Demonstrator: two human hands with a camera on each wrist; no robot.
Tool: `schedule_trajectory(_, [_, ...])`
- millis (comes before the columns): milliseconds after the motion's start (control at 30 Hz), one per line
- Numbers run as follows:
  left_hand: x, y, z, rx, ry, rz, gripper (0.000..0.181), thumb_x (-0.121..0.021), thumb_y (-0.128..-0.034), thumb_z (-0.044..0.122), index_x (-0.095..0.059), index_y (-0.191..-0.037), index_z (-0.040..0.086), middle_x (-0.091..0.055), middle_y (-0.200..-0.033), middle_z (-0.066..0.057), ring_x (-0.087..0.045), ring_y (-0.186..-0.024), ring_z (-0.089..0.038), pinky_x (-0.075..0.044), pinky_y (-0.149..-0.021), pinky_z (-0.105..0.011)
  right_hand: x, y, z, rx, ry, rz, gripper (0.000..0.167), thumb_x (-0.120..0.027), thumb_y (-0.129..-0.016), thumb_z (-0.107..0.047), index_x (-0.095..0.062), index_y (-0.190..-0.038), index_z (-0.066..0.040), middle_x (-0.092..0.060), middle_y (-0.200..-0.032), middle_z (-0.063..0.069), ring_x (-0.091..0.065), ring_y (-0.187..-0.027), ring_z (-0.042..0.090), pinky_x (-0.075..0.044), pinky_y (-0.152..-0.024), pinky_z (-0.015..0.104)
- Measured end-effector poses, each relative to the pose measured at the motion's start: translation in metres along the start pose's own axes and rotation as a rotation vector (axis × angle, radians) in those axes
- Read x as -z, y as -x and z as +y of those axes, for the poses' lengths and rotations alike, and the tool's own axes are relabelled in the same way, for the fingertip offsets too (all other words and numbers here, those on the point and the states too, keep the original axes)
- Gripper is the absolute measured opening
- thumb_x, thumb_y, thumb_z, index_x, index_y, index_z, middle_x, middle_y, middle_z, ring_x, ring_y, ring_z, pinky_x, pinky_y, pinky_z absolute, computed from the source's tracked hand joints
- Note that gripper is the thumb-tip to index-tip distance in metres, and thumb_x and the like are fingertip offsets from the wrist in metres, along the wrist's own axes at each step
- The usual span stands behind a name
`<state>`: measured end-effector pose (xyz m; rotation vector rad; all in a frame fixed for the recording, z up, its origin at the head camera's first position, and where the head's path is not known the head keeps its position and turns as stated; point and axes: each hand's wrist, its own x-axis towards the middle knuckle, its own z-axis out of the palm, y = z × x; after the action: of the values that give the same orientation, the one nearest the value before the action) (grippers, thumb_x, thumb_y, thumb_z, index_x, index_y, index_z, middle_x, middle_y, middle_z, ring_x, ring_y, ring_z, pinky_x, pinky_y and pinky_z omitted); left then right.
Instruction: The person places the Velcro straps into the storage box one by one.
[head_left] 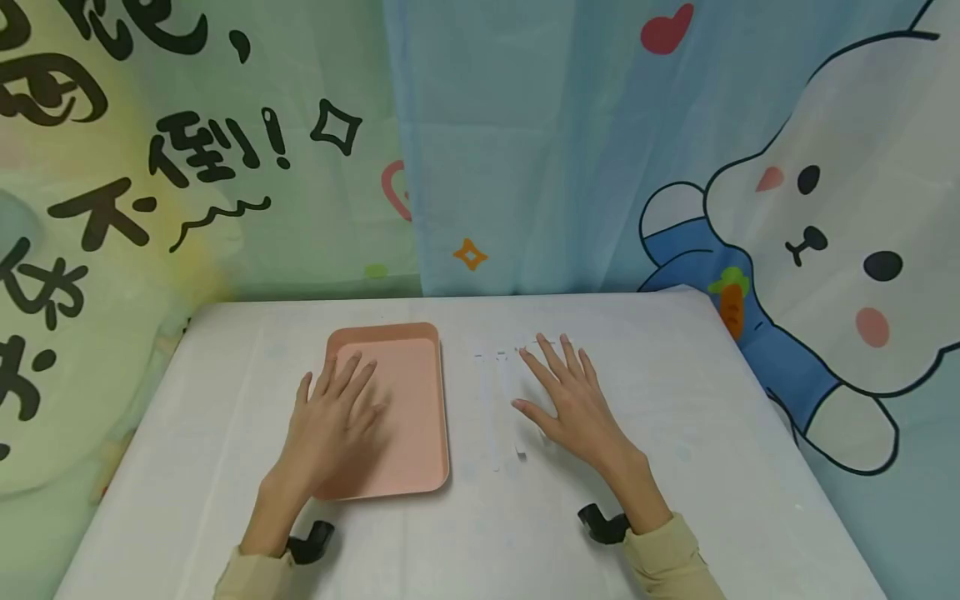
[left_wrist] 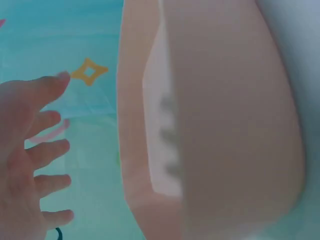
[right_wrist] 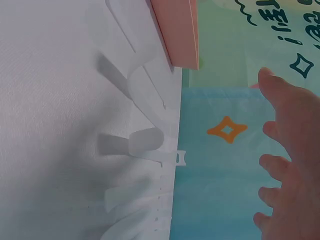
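A shallow pink tray (head_left: pixel 411 417) with rounded corners lies on the white table. My left hand (head_left: pixel 330 425) hovers above its left part, fingers spread, holding nothing. In the left wrist view the tray's wall (left_wrist: pixel 235 125) stands large beside that hand (left_wrist: pixel 22 160). To the tray's right, my right hand (head_left: pixel 577 417) is held above the table with fingers apart, nothing in it. Several thin, long white pieces (right_wrist: pixel 146 141) lie near it, some with curved, raised ends. They blend into the tabletop in the head view, so their exact kind is unclear. The right wrist view shows the right hand (right_wrist: pixel 300 145) apart from them.
The white-covered table (head_left: pixel 712 467) ends at a hanging printed curtain (head_left: pixel 510 150) behind it. A cartoon rabbit (head_left: pixel 840 217) is printed on the curtain's right. A black wrist mount (head_left: pixel 603 525) sits below each hand.
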<state>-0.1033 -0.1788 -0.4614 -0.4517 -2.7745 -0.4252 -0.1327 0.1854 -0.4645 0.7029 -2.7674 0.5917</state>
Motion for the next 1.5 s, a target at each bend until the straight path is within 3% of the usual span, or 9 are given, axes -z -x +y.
schedule_trajectory(200, [-0.003, 0.008, -0.006, 0.056, -0.007, 0.057, 0.057, -0.075, -0.0928, 0.017, -0.057, -0.146, 0.007, -0.057, -0.147, -0.021, -0.055, -0.126, -0.053, -0.048, -0.095, -0.064, 0.002, 0.002, 0.0, -0.013, -0.015, 0.004, 0.079, -0.076, -0.091, -0.038, -0.043, -0.156, -0.01, -0.031, -0.166, 0.021, -0.018, -0.155, 0.048, -0.015, -0.12, 0.068])
schedule_trajectory(400, [-0.009, 0.019, -0.01, 0.218, 0.074, 0.028, 0.057, -0.072, -0.0946, 0.01, -0.051, -0.145, -0.004, -0.059, -0.13, -0.034, -0.063, -0.102, -0.052, -0.055, -0.071, -0.059, 0.001, 0.004, 0.001, -0.005, -0.052, 0.046, 0.081, -0.08, -0.088, -0.033, -0.044, -0.154, -0.003, -0.037, -0.162, 0.026, -0.025, -0.152, 0.049, -0.019, -0.12, 0.066])
schedule_trajectory(600, [-0.011, 0.024, -0.012, 0.341, 0.167, -0.024, 0.054, -0.068, -0.0966, 0.007, -0.045, -0.137, -0.021, -0.059, -0.117, -0.041, -0.065, -0.1, -0.055, -0.057, -0.079, -0.058, -0.002, 0.005, 0.003, 0.055, -0.05, 0.118, 0.077, -0.084, -0.084, -0.028, -0.051, -0.147, 0.002, -0.046, -0.153, 0.03, -0.036, -0.145, 0.053, -0.028, -0.116, 0.067])
schedule_trajectory(700, [-0.011, 0.023, -0.012, 0.417, 0.207, -0.032, 0.049, -0.064, -0.0981, 0.007, -0.048, -0.134, -0.022, -0.062, -0.114, -0.041, -0.066, -0.1, -0.054, -0.056, -0.082, -0.058, -0.002, 0.005, 0.004, 0.06, -0.053, 0.131, 0.076, -0.085, -0.084, -0.027, -0.052, -0.146, 0.002, -0.048, -0.151, 0.031, -0.038, -0.144, 0.053, -0.031, -0.114, 0.066])
schedule_trajectory(867, [-0.011, 0.023, -0.011, 0.531, 0.301, 0.008, 0.04, -0.057, -0.1001, 0.006, -0.055, -0.131, -0.02, -0.069, -0.106, -0.036, -0.07, -0.095, -0.048, -0.057, -0.079, -0.056, -0.003, 0.005, 0.005, 0.047, -0.074, 0.107, 0.076, -0.084, -0.086, -0.026, -0.05, -0.148, 0.001, -0.048, -0.152, 0.028, -0.042, -0.142, 0.048, -0.036, -0.113, 0.063])
schedule_trajectory(1233, [-0.016, 0.027, -0.013, 0.563, 0.298, 0.083, 0.031, -0.054, -0.0945, -0.003, -0.064, -0.121, -0.015, -0.073, -0.094, -0.031, -0.072, -0.082, -0.045, -0.056, -0.072, -0.056, -0.008, 0.001, 0.008, -0.04, -0.152, 0.052, 0.069, -0.077, -0.091, -0.007, -0.042, -0.15, 0.005, -0.049, -0.149, 0.026, -0.048, -0.139, 0.042, -0.043, -0.11, 0.054])
schedule_trajectory(1500, [-0.016, 0.029, -0.016, 0.566, 0.296, 0.12, 0.031, -0.052, -0.0924, -0.004, -0.066, -0.118, -0.015, -0.073, -0.091, -0.033, -0.072, -0.076, -0.047, -0.056, -0.064, -0.054, -0.017, -0.01, 0.012, -0.116, -0.219, 0.049, 0.062, -0.074, -0.092, -0.002, -0.045, -0.148, 0.005, -0.053, -0.144, 0.025, -0.061, -0.122, 0.039, -0.052, -0.1, 0.051])
